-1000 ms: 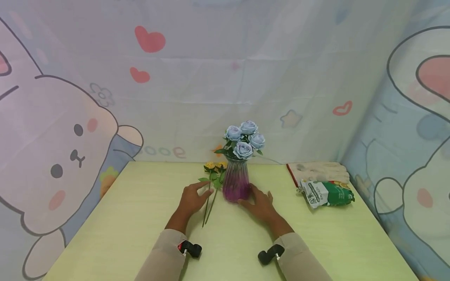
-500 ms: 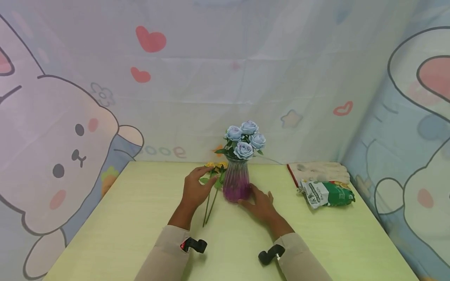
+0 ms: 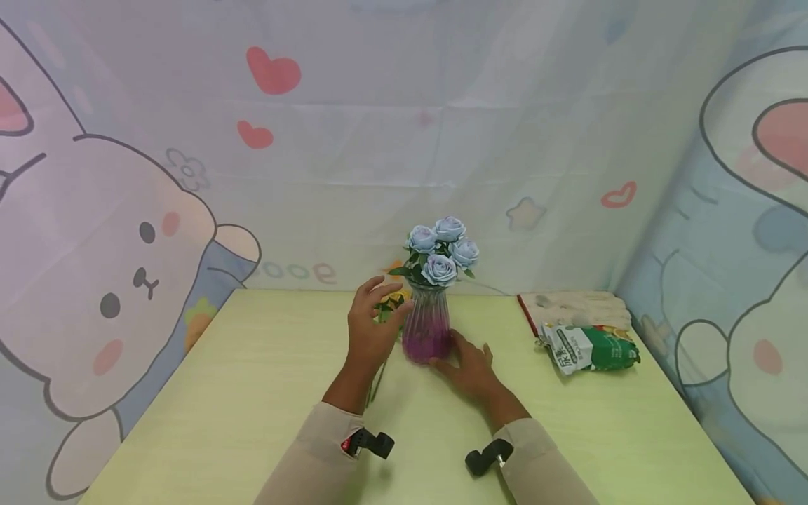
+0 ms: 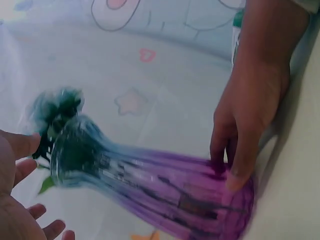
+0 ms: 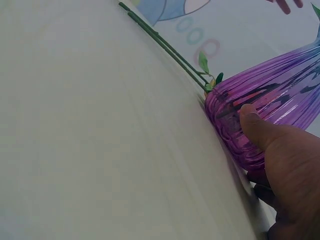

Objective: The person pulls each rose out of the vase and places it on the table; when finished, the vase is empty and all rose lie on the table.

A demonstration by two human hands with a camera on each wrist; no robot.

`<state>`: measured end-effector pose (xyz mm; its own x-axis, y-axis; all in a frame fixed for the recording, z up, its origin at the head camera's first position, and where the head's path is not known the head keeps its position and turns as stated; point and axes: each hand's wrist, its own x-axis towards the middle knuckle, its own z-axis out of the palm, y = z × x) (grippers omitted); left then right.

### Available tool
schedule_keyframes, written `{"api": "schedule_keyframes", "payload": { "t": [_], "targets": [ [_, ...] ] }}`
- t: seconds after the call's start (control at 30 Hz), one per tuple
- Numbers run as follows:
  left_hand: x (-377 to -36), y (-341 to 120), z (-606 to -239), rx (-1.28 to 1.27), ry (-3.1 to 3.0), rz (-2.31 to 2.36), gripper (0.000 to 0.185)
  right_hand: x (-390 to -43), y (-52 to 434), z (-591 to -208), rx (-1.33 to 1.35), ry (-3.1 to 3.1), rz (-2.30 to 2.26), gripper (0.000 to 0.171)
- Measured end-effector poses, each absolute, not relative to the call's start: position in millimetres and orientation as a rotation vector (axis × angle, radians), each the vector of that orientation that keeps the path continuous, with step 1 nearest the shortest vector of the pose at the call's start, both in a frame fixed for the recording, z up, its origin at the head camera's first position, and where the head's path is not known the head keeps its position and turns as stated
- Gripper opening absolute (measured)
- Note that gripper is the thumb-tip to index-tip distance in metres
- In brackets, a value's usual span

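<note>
At the bottom centre of the head view, both sleeved forearms ran up toward the vase [image 3: 426, 324], which stood mid-frame on the green table [image 3: 221, 421]. Right hand [image 3: 467, 366] lay low against the vase's purple base, fingers [image 4: 235, 167] fairly straight and pressed to the glass, thumb [image 5: 252, 125] on the ribbing; it steadied rather than gripped. Left hand [image 3: 369, 326] hovered just left of the vase neck, fingers spread and relaxed, holding nothing. Yellow flowers [image 3: 391, 300] lay on the table behind that hand, stems [image 5: 165, 44] running beside the vase base. Blue roses [image 3: 442, 249] were in the vase. Judged step: bracing the vase while the left hand went for it or the loose stems. Next move would call for a firm hold without tipping the glass. Farther right: a green-white packet [image 3: 590, 347].
</note>
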<state>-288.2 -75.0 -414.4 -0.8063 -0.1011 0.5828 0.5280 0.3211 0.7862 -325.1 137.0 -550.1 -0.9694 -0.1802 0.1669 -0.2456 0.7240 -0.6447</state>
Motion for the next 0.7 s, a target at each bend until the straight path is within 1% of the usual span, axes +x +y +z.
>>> {"api": "schedule_keyframes", "payload": {
  "t": [0.23,0.43,0.7],
  "targets": [
    [-286.1,-50.7,-406.8,-0.353,-1.981,-1.552,0.036,-326.5,136.7,-550.1,0.353,-2.834,1.069,0.088],
    [-292.5,-38.0,-405.3,-0.262,-1.961,-1.573,0.028,-327.1,137.9,-549.9,0.349,-2.855,1.057,0.089],
    [-299.6,-14.0,-402.1,-0.004,-1.955,-1.417,0.027,-325.7,137.1,-550.2,0.35,-2.845,1.042,0.088]
  ]
}}
